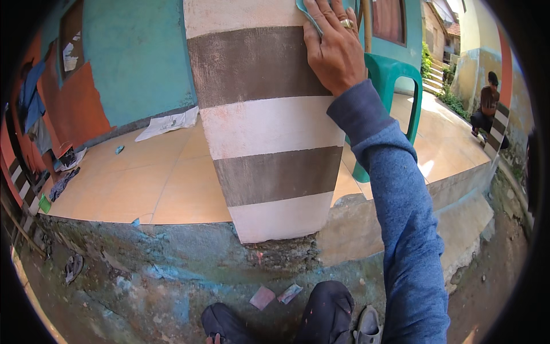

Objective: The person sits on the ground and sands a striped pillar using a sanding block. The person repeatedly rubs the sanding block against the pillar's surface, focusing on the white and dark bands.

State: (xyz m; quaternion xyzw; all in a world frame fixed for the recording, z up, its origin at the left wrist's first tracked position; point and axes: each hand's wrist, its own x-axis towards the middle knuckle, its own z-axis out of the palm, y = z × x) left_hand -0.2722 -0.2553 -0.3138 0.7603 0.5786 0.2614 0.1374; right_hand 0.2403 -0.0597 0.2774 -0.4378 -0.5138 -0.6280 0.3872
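Observation:
In front of me rises a pillar [275,124] painted in white and dark brown bands, its brown paint thin and scuffed in places. My right hand [335,47], with a ring on one finger, holds a thin blue-green sheet [304,9] flat against the pillar's upper right part. Most of that sheet is hidden under the palm and beyond the top of the view. Only the fingertips of my left hand [213,339] show, by my left knee at the bottom edge; whether they hold anything is hidden.
A green plastic stool [393,73] stands behind the pillar on the tiled porch [184,180]. Two small sheet scraps [262,298] lie by my knees, near a grey clog [368,327]. One person [36,99] stands far left; another [487,107] squats far right beside a striped pillar.

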